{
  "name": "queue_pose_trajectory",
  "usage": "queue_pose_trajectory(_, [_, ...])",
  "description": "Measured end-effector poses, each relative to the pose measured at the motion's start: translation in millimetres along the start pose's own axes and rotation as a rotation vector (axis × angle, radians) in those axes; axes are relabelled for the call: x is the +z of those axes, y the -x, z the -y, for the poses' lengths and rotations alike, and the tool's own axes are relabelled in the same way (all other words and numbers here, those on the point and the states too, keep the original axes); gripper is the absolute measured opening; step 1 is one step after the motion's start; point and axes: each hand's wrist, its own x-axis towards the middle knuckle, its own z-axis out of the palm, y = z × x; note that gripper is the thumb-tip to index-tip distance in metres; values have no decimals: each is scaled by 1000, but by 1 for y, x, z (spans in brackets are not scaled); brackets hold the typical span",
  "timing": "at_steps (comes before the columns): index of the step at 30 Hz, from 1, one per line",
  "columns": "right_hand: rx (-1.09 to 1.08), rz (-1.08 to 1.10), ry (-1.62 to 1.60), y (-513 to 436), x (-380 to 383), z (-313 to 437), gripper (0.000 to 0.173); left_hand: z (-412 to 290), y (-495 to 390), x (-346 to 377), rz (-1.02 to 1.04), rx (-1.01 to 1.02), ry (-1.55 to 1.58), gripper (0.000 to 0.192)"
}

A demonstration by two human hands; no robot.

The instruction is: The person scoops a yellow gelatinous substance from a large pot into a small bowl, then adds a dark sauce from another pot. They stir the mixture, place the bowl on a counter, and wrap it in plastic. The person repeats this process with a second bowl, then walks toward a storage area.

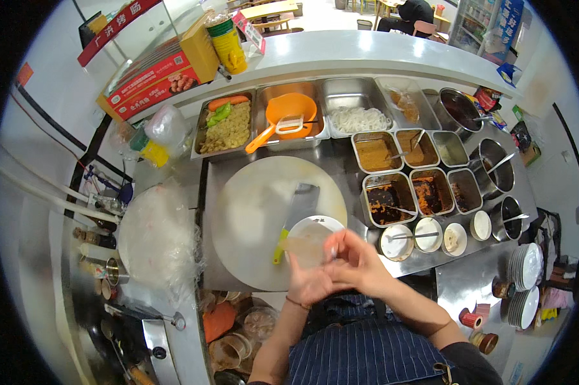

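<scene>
On a round pale board stands a white bowl with dark marks at its rim. A cleaver with a green handle lies partly behind it. My left hand holds a thin, pale translucent piece, blurred, over the bowl; its material cannot be told. My right hand is beside it, its fingers bent close to the piece and touching or nearly touching my left hand. Blur hides whether the right fingers grip anything.
Steel trays of chopped filling, white noodles and sauces line the back and right. An orange strainer rests in one tray. Small white bowls stand right. A plastic-covered round stack is left, stacked plates far right.
</scene>
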Motion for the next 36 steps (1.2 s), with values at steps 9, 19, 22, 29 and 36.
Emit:
queue_pose_trajectory(9, [43, -340, -330, 97, -70, -66, 16, -30, -59, 71, -136, -362, -383, 42])
queue_pose_trajectory(19, [227, 234, -1074, -29, -101, -126, 11, -75, 1, 118, 155, -294, -1873, 26])
queue_pose_trajectory(22, [110, 151, -447, -63, -97, -123, 8, -71, -1, 81, -228, -418, -1443, 21])
queue_pose_trajectory(29, [-35, -71, 308, -28, -42, -132, 12, -49, 11, -11, -446, 21, 49, 23])
queue_pose_trajectory(36, [165, -347, 872, -29, -47, -142, 28, -2, -15, -14, -224, 140, -209, 33])
